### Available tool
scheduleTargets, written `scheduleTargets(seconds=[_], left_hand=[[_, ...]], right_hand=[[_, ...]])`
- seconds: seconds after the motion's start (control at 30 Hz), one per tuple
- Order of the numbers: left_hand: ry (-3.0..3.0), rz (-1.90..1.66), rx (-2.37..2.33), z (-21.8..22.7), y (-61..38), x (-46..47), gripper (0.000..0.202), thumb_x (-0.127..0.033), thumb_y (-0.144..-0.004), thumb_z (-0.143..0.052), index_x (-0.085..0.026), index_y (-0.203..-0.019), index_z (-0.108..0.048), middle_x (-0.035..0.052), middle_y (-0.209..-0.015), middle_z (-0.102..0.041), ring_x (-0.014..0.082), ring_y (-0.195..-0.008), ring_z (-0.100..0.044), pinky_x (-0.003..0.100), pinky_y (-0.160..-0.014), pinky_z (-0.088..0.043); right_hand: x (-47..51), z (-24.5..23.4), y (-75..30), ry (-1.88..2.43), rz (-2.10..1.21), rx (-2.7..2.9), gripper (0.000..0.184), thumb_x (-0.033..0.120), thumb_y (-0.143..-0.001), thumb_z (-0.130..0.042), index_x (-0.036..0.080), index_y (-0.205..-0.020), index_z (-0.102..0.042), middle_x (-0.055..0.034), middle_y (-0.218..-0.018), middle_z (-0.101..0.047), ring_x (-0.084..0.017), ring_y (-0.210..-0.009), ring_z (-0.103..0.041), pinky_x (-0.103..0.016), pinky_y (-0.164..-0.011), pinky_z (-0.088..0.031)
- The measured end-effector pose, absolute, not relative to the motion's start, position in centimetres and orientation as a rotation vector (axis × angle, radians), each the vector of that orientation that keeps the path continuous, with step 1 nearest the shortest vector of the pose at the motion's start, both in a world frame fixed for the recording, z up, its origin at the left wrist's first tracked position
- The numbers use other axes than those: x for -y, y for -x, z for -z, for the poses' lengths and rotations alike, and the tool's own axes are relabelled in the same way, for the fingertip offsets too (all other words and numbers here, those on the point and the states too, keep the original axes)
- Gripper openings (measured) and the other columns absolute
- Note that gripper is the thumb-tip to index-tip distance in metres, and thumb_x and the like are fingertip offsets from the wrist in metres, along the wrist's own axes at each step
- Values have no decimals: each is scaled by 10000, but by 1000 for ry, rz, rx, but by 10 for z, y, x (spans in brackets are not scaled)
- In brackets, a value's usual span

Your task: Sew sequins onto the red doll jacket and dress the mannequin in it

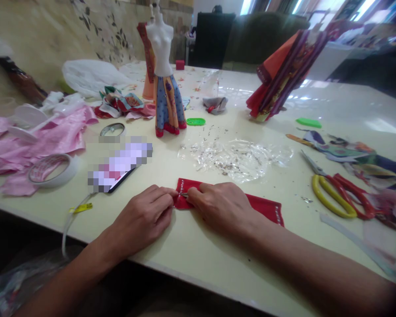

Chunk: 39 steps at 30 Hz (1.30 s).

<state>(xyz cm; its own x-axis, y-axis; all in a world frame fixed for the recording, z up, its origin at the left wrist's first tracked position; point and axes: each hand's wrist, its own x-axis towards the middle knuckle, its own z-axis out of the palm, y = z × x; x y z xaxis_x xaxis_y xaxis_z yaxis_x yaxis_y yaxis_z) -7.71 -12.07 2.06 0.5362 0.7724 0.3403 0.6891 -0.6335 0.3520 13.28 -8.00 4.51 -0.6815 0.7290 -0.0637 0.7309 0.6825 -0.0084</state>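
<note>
A strip of red cloth (264, 207) lies flat on the table, with rows of small shiny stones along both short ends. At its left end, my left hand (152, 211) is closed, fingertips pinching the cloth's edge. My right hand (221, 200) rests across the strip, its fingers closed on a small pointed metal tool (184, 194); most of the tool is hidden in the fingers. The tool's tip meets the stone row beside my left fingertips. Just beyond the strip, crumpled clear plastic (234, 158) carries many loose tiny stones.
Scissors (336, 193) with yellow and red handles lie at right near fabric scraps (346, 149). A phone (122, 165) with a cable, tape rolls (51, 171) and pink cloth (59, 132) are at left. A dressed mannequin (165, 83) and a draped stand (284, 75) stand farther back.
</note>
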Motion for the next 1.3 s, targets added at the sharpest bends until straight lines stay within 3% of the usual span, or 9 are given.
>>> scheduleTargets(seconds=[0.17,0.33,0.5,1.03,1.3], left_hand=[[-2622,-708,-1247,-21,77,120,103,-91,-898,-500,-161,-868,-570,77,-1129,-661,181,-985,-605,338,-859,-510],[-2694,-630,-1215,-23,77,117,113,-106,-897,-496,-158,-863,-591,78,-948,-687,205,-900,-613,367,-803,-525],[-2713,-596,-1220,-22,76,117,120,-97,-894,-492,-151,-823,-572,74,-895,-674,203,-845,-600,368,-769,-523],[-2719,-579,-1232,-23,75,118,136,-110,-908,-470,-146,-875,-597,82,-899,-665,210,-863,-583,372,-775,-520],[-2714,-499,-1305,-25,75,118,130,-110,-890,-472,-145,-872,-595,73,-866,-645,212,-844,-568,371,-755,-509]], right_hand=[[80,-45,-133,-1233,58,-2840,126,167,-907,-459,208,-861,-569,-13,-730,-643,-101,-517,-411,-295,-511,-133],[81,-47,-136,-1244,51,-2844,130,178,-896,-464,222,-861,-582,-1,-719,-641,-106,-505,-399,-299,-512,-123],[81,-47,-136,-1270,22,-2839,113,175,-890,-475,214,-862,-577,-5,-729,-635,-97,-490,-368,-299,-510,-118],[78,-47,-130,-1234,32,-2837,128,168,-908,-470,206,-809,-543,-3,-694,-612,-89,-477,-320,-293,-503,-121],[78,-51,-129,-1164,-43,-2829,166,130,-894,-436,212,-823,-561,-19,-701,-634,-110,-481,-383,-295,-496,-124]])
